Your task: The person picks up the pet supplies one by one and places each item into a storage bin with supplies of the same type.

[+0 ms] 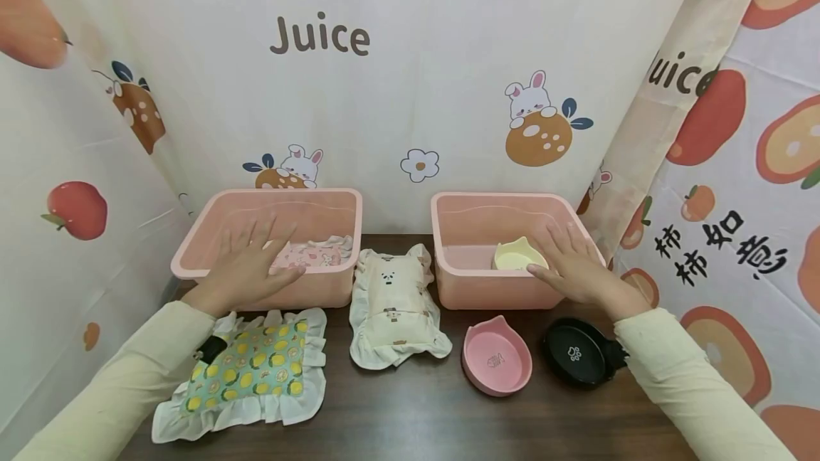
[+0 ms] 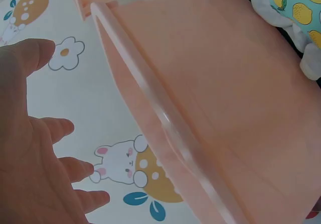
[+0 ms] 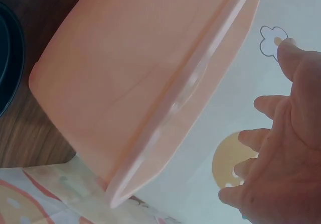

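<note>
Fingers spread, my left hand (image 1: 248,265) hovers over the front of the left pink bin (image 1: 320,289) and holds nothing. Inside that bin lies a pink ruffled pillow (image 1: 307,255), partly hidden by the hand and the rim. At the right pink bin (image 1: 493,292), my right hand (image 1: 573,262) is likewise spread above the front right part, holding nothing. A pale yellow cat-ear bowl (image 1: 517,255) sits in this bin, its lower part hidden by the rim. Both wrist views show the hands (image 2: 35,148) (image 3: 286,133) apart from the bins' rims.
In front of the left bin lies a lemon-print ruffled pillow (image 1: 256,365). A cream ruffled pillow (image 1: 396,297) lies between the bins. A pink cat-ear bowl (image 1: 497,358) and a black bowl (image 1: 576,353) stand before the right bin on the dark wooden table (image 1: 384,422). Printed curtains (image 1: 410,91) hang behind.
</note>
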{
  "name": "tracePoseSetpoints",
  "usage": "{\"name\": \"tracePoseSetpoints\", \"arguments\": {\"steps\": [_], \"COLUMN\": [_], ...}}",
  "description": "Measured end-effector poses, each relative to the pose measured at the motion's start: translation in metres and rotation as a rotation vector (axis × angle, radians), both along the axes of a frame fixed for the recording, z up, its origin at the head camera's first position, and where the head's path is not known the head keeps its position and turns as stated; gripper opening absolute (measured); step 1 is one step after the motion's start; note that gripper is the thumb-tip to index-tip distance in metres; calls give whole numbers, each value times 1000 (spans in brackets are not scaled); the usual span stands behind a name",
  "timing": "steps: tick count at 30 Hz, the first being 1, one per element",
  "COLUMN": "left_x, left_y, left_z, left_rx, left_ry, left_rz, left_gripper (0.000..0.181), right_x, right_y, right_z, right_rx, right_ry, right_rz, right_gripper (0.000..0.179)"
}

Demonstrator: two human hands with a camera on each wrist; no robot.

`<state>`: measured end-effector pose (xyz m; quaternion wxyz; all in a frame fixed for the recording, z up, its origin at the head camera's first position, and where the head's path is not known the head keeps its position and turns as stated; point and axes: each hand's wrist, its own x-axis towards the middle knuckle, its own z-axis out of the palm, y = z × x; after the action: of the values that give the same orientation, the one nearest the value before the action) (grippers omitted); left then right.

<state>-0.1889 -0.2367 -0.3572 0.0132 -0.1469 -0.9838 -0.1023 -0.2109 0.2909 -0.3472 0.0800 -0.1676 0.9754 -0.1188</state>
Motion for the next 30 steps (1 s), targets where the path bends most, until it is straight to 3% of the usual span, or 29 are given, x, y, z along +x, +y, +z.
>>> {"name": "tracePoseSetpoints", "arguments": {"steps": [5,12,17,22,30], "left_x": [4,16,26,41,65], "left_y": [-4,-11,-17,-24,-34], "left_z": [-4,-12,-22,-32,-52], "left_rx": [7,16,6,14,57], "left_ry": [-9,-22,13,46,73], "left_rz": [14,26,36,51,112], "left_gripper": [82,81,80,82,84], "right_x": [-10,-30,-42,-53,-58], "right_y": [-16,-68,-120,-175,-243], "right_z": [-3,-8,-12,-25,-45], "right_rx": [-22,88,25,70,47], "right_ry": [41,201,144,133,130], "right_rz": [70,246,310,404,503], "right_gripper": [79,75,69,69,69]}}
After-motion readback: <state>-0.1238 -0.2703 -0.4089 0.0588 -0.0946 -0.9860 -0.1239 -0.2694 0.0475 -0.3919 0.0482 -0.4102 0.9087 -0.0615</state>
